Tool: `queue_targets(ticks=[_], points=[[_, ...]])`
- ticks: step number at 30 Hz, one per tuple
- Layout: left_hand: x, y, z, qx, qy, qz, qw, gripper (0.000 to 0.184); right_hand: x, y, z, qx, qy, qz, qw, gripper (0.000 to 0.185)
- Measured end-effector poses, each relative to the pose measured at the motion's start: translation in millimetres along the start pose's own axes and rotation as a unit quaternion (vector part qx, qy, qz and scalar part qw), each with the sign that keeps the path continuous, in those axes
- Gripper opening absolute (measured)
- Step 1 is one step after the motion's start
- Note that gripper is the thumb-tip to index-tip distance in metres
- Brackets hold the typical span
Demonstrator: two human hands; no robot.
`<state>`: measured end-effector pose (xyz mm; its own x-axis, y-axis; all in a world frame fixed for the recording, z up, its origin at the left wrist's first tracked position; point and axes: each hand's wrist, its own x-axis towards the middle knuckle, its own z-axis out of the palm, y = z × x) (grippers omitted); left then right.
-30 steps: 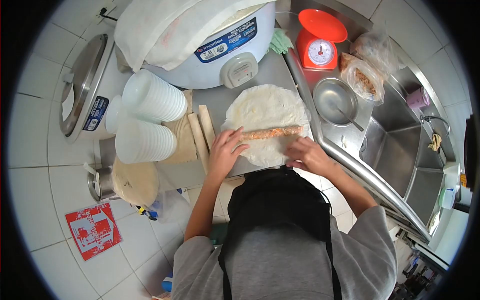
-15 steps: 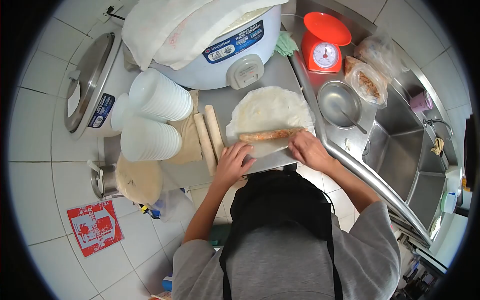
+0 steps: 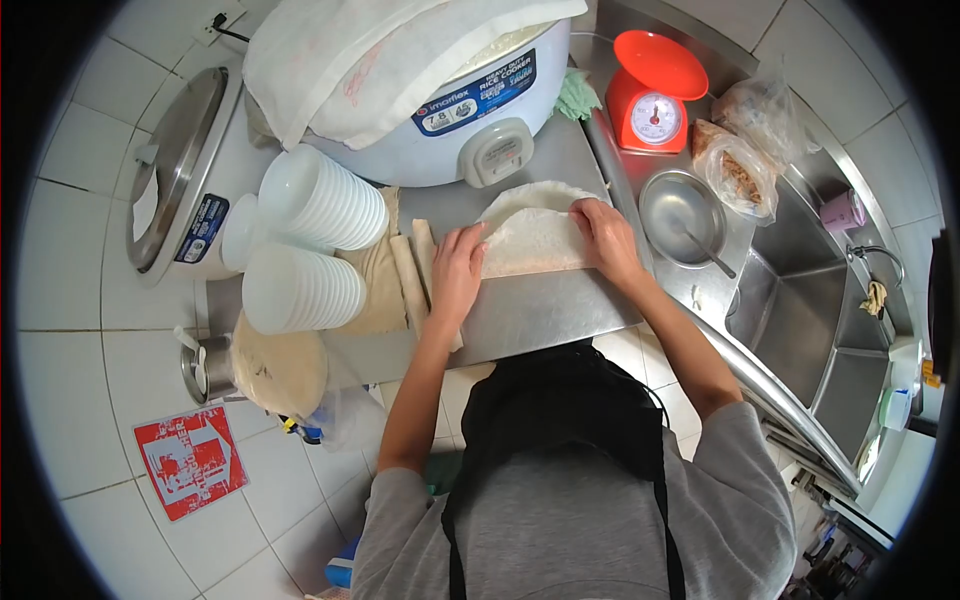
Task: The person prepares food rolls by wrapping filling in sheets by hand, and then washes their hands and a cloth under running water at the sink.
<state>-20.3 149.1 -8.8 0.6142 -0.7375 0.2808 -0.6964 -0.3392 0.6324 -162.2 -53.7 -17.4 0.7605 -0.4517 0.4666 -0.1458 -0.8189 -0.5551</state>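
White tiles (image 3: 60, 270) surround the steel counter (image 3: 540, 315) in front of me. The left hand (image 3: 460, 268) and right hand (image 3: 607, 240) each pinch a pale wrapper (image 3: 535, 245) lying between them, its near part folded over toward the far edge. Two rolls (image 3: 409, 280) lie just left of the left hand, with stacked tubs (image 3: 305, 287) farther left. Near the right hand, to its right, sits a metal bowl (image 3: 665, 210) holding a spoon (image 3: 712, 257); beyond stands a red scale (image 3: 645, 118).
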Motion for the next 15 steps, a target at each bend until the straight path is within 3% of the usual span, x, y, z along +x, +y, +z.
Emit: queue_targets(ticks=[2, 5, 10, 13, 15], points=[[-1, 16, 7, 0.128, 0.08, 0.088, 0.985, 0.028, 8, 10, 7, -0.007, 0.0, 0.005, 1.0, 0.007], [-8, 27, 23, 0.06, -0.062, 0.164, 0.983, 0.035, 12, 20, 14, -0.02, -0.002, 0.008, 1.0, 0.009], [-7, 20, 32, 0.093, -0.098, 0.171, 0.976, 0.04, 4, 12, -13, -0.061, -0.024, -0.047, 0.997, 0.019], [-4, 25, 27, 0.087, -0.125, 0.164, 0.975, 0.039, -19, -10, -25, 0.004, -0.165, -0.099, 0.981, 0.026], [-1, 26, 26, 0.075, -0.142, 0.165, 0.973, 0.039, -28, -13, -27, -0.01, -0.177, -0.079, 0.981, 0.032]])
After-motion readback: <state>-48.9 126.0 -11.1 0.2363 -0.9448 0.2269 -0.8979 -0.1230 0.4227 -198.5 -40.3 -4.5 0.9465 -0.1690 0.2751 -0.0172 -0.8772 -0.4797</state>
